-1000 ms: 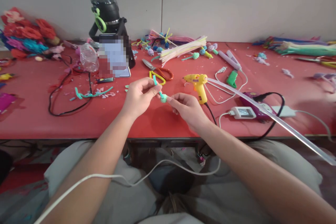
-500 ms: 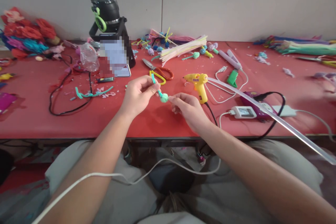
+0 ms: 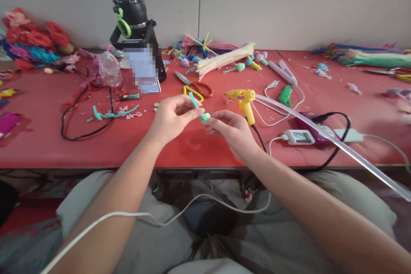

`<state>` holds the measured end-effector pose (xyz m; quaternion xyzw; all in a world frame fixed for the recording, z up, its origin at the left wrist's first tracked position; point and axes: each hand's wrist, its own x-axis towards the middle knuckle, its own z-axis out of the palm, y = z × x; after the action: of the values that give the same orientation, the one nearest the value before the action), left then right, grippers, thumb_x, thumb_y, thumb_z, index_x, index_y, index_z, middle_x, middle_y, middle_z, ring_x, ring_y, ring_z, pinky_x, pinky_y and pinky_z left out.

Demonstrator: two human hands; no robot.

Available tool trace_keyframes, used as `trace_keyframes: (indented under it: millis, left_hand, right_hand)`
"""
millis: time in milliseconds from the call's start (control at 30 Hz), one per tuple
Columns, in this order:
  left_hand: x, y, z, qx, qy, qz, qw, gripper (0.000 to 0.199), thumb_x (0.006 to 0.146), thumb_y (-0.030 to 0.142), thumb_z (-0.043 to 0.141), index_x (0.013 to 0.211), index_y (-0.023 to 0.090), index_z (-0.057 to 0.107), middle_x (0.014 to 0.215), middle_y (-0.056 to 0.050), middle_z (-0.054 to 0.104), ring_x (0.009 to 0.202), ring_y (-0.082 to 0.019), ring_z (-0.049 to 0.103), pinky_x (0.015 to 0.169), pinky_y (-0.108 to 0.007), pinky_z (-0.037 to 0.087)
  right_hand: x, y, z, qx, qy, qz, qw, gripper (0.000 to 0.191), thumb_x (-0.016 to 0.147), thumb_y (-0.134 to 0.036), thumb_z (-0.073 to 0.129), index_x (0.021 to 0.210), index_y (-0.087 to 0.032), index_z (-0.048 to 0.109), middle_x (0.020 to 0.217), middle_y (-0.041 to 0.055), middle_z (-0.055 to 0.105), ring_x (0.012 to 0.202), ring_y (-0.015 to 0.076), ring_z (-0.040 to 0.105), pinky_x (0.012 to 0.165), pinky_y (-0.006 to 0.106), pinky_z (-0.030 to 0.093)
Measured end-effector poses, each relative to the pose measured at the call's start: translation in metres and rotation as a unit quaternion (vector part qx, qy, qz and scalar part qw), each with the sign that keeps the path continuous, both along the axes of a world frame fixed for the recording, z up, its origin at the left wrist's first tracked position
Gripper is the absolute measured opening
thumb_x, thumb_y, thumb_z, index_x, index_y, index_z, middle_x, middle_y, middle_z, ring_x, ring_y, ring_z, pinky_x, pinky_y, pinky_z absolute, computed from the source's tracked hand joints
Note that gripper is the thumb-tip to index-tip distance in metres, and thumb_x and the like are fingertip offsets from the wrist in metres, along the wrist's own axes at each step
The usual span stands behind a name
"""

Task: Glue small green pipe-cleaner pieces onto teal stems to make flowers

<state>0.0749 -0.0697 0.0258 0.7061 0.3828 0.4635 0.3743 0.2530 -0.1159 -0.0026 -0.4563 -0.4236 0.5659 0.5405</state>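
A mint-green pipe cleaner [image 3: 193,99] ends in a small wound ball [image 3: 205,118], held just above the front of the red table. My left hand [image 3: 173,117] is closed in a pinch on its stem, right beside the ball, and the free end pokes up past the thumb. With thumb and fingers drawn together, my right hand [image 3: 233,130] grips the ball from the right. Fingertips cover part of the ball. Behind my hands lie scissors [image 3: 201,87] with orange and yellow handles. A yellow hot glue gun [image 3: 244,102] is just beyond my right hand.
On the red table [image 3: 135,150], a phone [image 3: 141,68] leans on a black bottle [image 3: 130,10]. Pale pipe cleaners [image 3: 224,61] lie at the back, with several small wound balls around them. A long clear glue stick [image 3: 340,145] juts past the table's front edge. A purple power strip [image 3: 310,126] sits right.
Both hands have shifted slightly right with the pipe cleaner. My left thumb has come closer to the ball, and my right fingers now close on it.
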Motion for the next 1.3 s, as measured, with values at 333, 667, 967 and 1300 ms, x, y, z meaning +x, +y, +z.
trace_keyframes:
  millis: [333,667,967,1300]
  left_hand:
    - [0.001,-0.004,-0.003,0.033,0.061,0.029,0.997,0.025,0.078,0.040,0.084,0.088,0.018,0.077,0.084,-0.005,0.078,0.079,-0.020,0.075,0.073,-0.032,0.061]
    - [0.004,-0.007,-0.001,0.008,0.042,0.033,0.999,0.024,0.076,0.038,0.085,0.084,0.017,0.075,0.082,-0.006,0.078,0.077,-0.020,0.075,0.073,-0.032,0.062]
    - [0.002,-0.005,-0.004,0.012,0.047,0.025,0.999,0.022,0.078,0.037,0.084,0.085,0.017,0.075,0.083,-0.006,0.078,0.077,-0.020,0.074,0.073,-0.031,0.061]
    - [-0.002,0.000,0.001,0.014,0.034,0.016,0.999,0.022,0.078,0.036,0.084,0.088,0.018,0.075,0.087,-0.006,0.079,0.083,-0.021,0.076,0.077,-0.032,0.061]
  right_hand:
    - [0.001,0.003,-0.006,0.009,-0.026,-0.005,1.000,0.033,0.070,-0.043,0.086,0.083,-0.018,0.068,0.074,0.0023,0.073,0.064,0.0148,0.068,0.070,0.033,0.059]
    - [0.000,0.001,-0.006,0.013,-0.058,-0.006,0.998,0.032,0.072,-0.046,0.082,0.084,-0.018,0.071,0.075,0.0032,0.074,0.064,0.0159,0.068,0.070,0.035,0.060]
    - [0.001,0.003,-0.007,0.016,-0.041,-0.003,0.999,0.026,0.074,-0.040,0.083,0.080,-0.017,0.071,0.070,0.0022,0.073,0.060,0.0134,0.065,0.065,0.030,0.058]
    - [0.014,0.003,-0.001,-0.013,-0.056,0.048,0.997,0.025,0.080,-0.043,0.070,0.086,-0.018,0.068,0.077,0.0051,0.073,0.067,0.0168,0.067,0.069,0.033,0.056]
